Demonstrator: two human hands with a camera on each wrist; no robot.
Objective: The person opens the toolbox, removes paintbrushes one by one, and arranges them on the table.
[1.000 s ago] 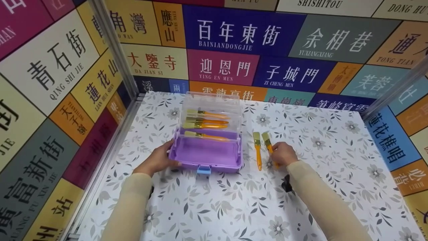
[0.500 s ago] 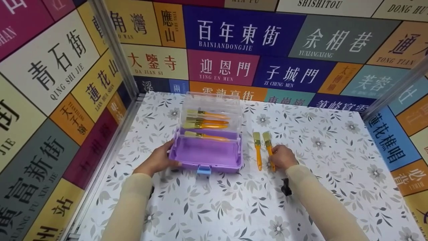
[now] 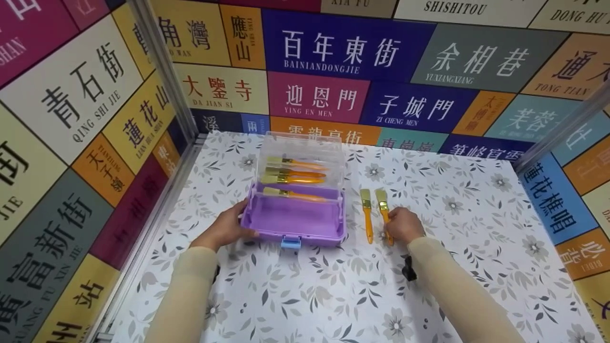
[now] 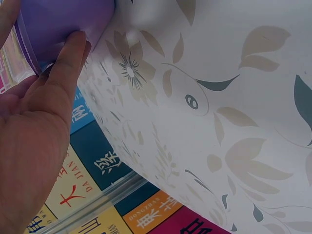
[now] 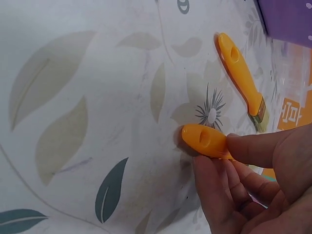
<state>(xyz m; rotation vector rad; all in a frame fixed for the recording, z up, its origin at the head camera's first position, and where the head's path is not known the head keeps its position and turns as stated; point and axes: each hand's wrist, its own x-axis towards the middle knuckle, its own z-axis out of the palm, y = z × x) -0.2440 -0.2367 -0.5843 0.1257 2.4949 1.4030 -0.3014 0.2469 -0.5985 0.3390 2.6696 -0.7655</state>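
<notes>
A purple toolbox with a blue latch stands with its clear lid raised. My left hand holds its left side, thumb near the front corner; in the left wrist view the fingers press against the purple wall. To the right of the box, my right hand pinches the orange handle of a flat paintbrush, which lies on the table with bristles pointing away. Thumb and fingers meet on the handle near its end. Another paintbrush lies just left of it, nearly parallel.
Several more orange-handled paintbrushes lie crosswise at the back of the box, seen partly through the clear lid. A white table with a leaf pattern carries everything. Printed panels wall it in at the back and sides.
My right hand has shifted the pinched paintbrush slightly, turning it from a slant to nearly parallel with the brush beside it. My left hand and the toolbox stay where they were.
</notes>
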